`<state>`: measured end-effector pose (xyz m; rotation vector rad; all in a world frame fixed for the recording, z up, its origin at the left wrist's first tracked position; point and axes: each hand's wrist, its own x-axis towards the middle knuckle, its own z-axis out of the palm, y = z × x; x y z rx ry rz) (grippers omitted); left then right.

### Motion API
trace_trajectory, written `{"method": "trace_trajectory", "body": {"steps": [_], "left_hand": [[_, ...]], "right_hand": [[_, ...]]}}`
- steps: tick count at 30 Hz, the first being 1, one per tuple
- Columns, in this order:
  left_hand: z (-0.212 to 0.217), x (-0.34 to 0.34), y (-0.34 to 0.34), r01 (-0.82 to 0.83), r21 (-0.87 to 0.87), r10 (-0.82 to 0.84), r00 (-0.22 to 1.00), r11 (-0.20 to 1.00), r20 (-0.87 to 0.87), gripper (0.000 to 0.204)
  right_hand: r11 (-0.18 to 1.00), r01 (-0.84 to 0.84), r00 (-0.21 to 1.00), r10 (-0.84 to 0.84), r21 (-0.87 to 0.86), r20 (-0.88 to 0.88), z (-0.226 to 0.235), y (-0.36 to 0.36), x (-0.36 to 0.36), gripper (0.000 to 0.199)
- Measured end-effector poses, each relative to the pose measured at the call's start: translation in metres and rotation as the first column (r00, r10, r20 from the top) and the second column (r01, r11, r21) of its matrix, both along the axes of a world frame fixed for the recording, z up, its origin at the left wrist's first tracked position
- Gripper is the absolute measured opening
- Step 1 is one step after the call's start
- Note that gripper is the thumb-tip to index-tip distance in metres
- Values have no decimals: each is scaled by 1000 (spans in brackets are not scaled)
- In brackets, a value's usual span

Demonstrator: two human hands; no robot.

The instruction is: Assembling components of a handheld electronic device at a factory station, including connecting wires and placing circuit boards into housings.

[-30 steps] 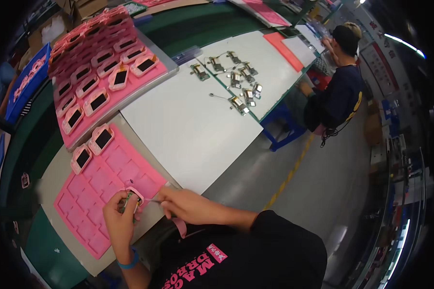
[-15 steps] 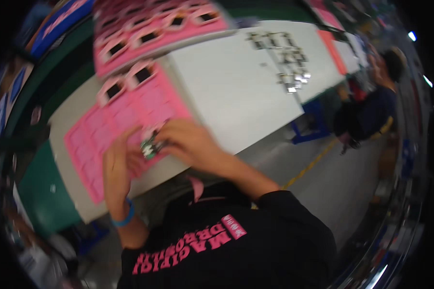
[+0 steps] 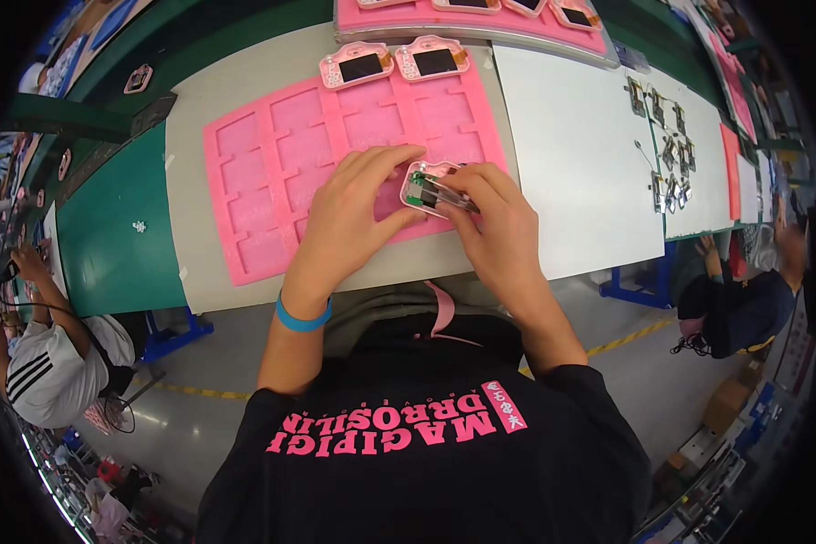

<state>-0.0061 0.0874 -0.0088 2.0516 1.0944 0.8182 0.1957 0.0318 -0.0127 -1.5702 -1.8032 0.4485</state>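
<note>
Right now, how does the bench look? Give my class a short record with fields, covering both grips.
Left grip: around the left side of a pink casing
Right grip: holding a slim metallic tool over that casing
Inside casing: green circuit board
Below: pink tray with recesses
Tray's far edge: two casings with dark screens
Far right: loose circuit boards

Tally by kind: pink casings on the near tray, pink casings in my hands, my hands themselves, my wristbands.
Casings on the pink tray: 2
Held casing: 1
Hands, left and right: 2
Blue wristband: 1
Total: 6
</note>
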Motion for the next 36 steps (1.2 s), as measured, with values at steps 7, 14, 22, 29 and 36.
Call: {"method": "trace_trajectory", "body": {"steps": [7, 14, 22, 29, 36], "left_hand": [[-2, 1, 1, -34, -73, 38, 998, 997, 58, 62], [-3, 4, -3, -47, -2, 47, 999, 999, 6, 61], [-6, 8, -5, -71, -40, 72, 997, 997, 21, 57], [15, -33, -1, -209, -220, 256, 943, 953, 213, 62], [9, -115, 144, -524, 54, 519, 851, 850, 82, 51]], "right_hand": [[997, -56, 998, 55, 43, 26, 3, 7, 5, 29], [996, -30, 998, 25, -80, -64, 4, 14, 8, 28], [998, -48, 962, 37, -34, -271, -11, 16, 11, 26], [994, 51, 855, -95, -100, -510, 9, 0, 34, 16], [987, -1, 853, -83, -161, -515, 3, -14, 41, 7]]}}
